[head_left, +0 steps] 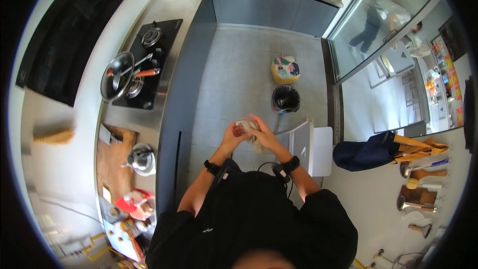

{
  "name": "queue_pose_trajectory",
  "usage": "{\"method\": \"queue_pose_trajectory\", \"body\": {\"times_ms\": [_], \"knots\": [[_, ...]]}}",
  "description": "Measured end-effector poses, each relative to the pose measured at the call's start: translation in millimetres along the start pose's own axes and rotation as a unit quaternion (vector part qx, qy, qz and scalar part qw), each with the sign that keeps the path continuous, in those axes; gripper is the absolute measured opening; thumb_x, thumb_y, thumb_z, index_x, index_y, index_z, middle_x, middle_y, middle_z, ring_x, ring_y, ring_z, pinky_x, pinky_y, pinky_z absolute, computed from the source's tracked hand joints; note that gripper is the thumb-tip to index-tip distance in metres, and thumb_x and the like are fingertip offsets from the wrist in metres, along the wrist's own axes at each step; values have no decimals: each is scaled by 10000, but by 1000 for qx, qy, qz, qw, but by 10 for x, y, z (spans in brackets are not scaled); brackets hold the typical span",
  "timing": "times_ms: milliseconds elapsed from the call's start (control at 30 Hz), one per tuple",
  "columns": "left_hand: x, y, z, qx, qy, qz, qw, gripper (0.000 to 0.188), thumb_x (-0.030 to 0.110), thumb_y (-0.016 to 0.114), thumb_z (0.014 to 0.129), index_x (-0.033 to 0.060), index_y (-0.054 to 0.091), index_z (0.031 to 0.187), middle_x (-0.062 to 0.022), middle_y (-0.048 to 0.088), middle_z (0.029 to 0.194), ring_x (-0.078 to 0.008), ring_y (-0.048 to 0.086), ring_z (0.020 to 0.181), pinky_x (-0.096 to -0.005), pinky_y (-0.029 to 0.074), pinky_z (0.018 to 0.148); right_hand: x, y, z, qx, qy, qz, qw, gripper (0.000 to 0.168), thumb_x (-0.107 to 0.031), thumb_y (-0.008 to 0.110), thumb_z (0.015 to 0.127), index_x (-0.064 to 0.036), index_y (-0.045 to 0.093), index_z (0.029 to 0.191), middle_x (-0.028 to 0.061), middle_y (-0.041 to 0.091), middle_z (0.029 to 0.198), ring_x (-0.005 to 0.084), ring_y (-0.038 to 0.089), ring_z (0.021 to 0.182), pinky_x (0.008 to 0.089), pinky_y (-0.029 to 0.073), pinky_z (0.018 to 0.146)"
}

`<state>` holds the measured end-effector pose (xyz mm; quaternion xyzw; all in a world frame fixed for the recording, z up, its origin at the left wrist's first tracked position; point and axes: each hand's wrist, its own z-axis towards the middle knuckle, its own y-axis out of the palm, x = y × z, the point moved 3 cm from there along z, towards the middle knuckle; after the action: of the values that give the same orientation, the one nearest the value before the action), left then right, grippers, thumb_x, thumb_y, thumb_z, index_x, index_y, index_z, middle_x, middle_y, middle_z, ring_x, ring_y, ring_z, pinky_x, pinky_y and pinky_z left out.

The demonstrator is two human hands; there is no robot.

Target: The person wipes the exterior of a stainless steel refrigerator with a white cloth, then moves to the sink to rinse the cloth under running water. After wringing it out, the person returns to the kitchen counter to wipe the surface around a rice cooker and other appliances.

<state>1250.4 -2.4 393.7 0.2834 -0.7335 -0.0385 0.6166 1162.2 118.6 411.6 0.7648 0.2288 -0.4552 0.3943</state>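
A crumpled beige cloth (256, 144) is bunched between my two hands in front of my body, with one end hanging down. My left hand (236, 136) holds it from the left side, its fingers curled around the folds. On the other side my right hand (263, 131) grips the cloth, the fingers partly spread. Beyond the hands, a trash bin lined with a black bag (285, 99) stands on the floor, beside a patterned yellow stool (286, 71).
To the left run a steel counter (149, 123), a gas hob (168, 37) with a wok (117, 76), a kettle (142, 160) and a wooden board (123, 164). A white folding step or chair (322, 151) stands close on the right. Behind the glass door is another person (373, 26).
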Motion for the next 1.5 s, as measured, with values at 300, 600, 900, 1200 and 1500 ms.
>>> {"method": "queue_pose_trajectory", "body": {"times_ms": [300, 600, 900, 1200, 1500], "knots": [[873, -1322, 1332, 3, -85, 88, 993, 216, 212, 671, 897, 34, 667, 1019, 1, 659, 869, -68, 569, 762, -214, 424, 672, -623, 195, 1639, 83, -90, -97, 988, 360, -67, 494, 944, -25, 505, 1302, 62, 580, 1205, 124, 554, 1052, 270, 447, 919], [1382, -1623, 2979, -21, -82, 66, 994, 250, 155, 643, 905, 10, 617, 1106, -26, 656, 984, -95, 607, 876, -253, 484, 810, -854, -699, 2755, 104, 5, -127, 986, 281, -162, 706, 844, -9, 630, 1067, -3, 648, 928, 49, 568, 800, 211, 449, 725], [1806, -1296, 5484, -105, -63, 175, 977, 299, 141, 645, 896, 3, 566, 1148, -41, 646, 1007, -109, 603, 912, -275, 498, 812, -1832, -1686, 4543, 58, -54, 146, 986, 295, -117, 667, 810, -19, 591, 1078, 27, 629, 981, 122, 603, 898, 277, 492, 816], [2470, -1137, 7777, -74, 12, 271, 960, 216, 161, 615, 925, 35, 590, 1098, -43, 664, 983, -123, 626, 896, -263, 491, 744, -3232, -2850, 5822, 138, -131, 339, 922, 463, -214, 491, 940, -14, 431, 1354, 117, 551, 1294, 238, 543, 1170, 376, 428, 1000], [2702, -930, 10130, -189, -77, 222, 953, 168, 154, 554, 954, 39, 598, 1069, -45, 673, 936, -134, 648, 828, -253, 490, 720, -4273, -4019, 7157, 215, -189, 396, 873, 511, -318, 450, 991, -29, 381, 1406, 108, 507, 1358, 261, 510, 1221, 408, 395, 1047]]}}
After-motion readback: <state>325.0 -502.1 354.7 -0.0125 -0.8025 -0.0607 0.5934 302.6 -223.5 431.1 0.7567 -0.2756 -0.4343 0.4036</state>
